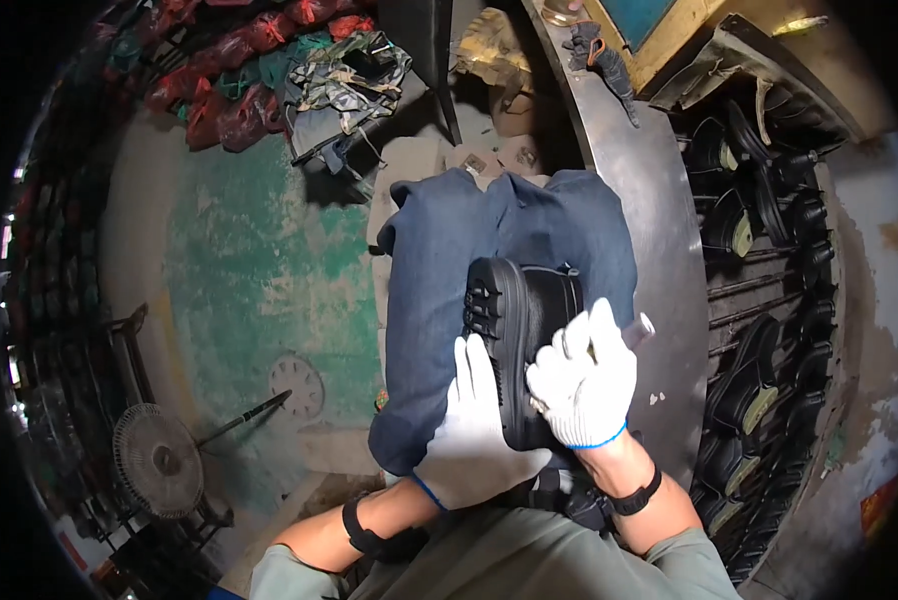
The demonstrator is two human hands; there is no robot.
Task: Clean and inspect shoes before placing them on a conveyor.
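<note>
A black work boot [546,305] lies on its side across my lap, its ridged sole edge running lengthwise. My left hand [477,440], in a white knit glove, cradles its near end; the fingers stretch along the sole side and the thumb reaches around the near end. Closed over the boot's right side is my right hand [584,385], gloved in white with a blue cuff. A short tool handle [641,331] with a pale round end sticks out of that fist. The tool's working end is hidden, so its kind cannot be told.
A metal-topped bench [659,240] curves along my right, with a dark grey glove [609,68] on it. Beyond stands a rack of black boots [734,375]. At left are a fan [159,460] and a green worn floor [269,260]; camouflage cloth [354,85] hangs ahead.
</note>
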